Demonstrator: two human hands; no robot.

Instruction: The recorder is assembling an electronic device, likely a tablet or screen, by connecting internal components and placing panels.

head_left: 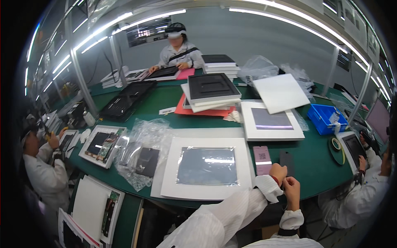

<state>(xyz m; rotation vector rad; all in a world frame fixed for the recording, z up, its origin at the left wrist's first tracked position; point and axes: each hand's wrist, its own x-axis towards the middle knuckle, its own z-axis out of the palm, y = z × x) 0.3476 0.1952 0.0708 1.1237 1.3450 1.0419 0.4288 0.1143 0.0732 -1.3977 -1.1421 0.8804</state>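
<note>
Both hands meet at the near edge of the green table (165, 103), right of centre. Left hand (278, 172) is curled into a loose fist, fingers folded in; right hand (292, 188) is also curled, fingertips pinched together close against the left. Whether either hand holds anything cannot be determined: any item between the fingers is too small to resolve.

Just beyond the hands lie a pink card (262, 159) and a dark flat piece (286, 160), side by side, both with the long axis running away from the person. Neither hand touches them.

Left of the hands sits a white foam tray (206, 167) with a bagged grey panel in its recess, long axis across the table. A clear plastic bag (140, 159) holding a dark part lies beside it. Farther back, a second white tray (271, 121) carries a tilted white sheet (281, 93). A stack of trays (211, 93) rests on a red sheet (202, 110). A blue bin (326, 118) stands to the right.

Long strip lights run overhead. Other people in white coats work at the far, left and right edges; those at the sides are cut off by the dark lens rim.
</note>
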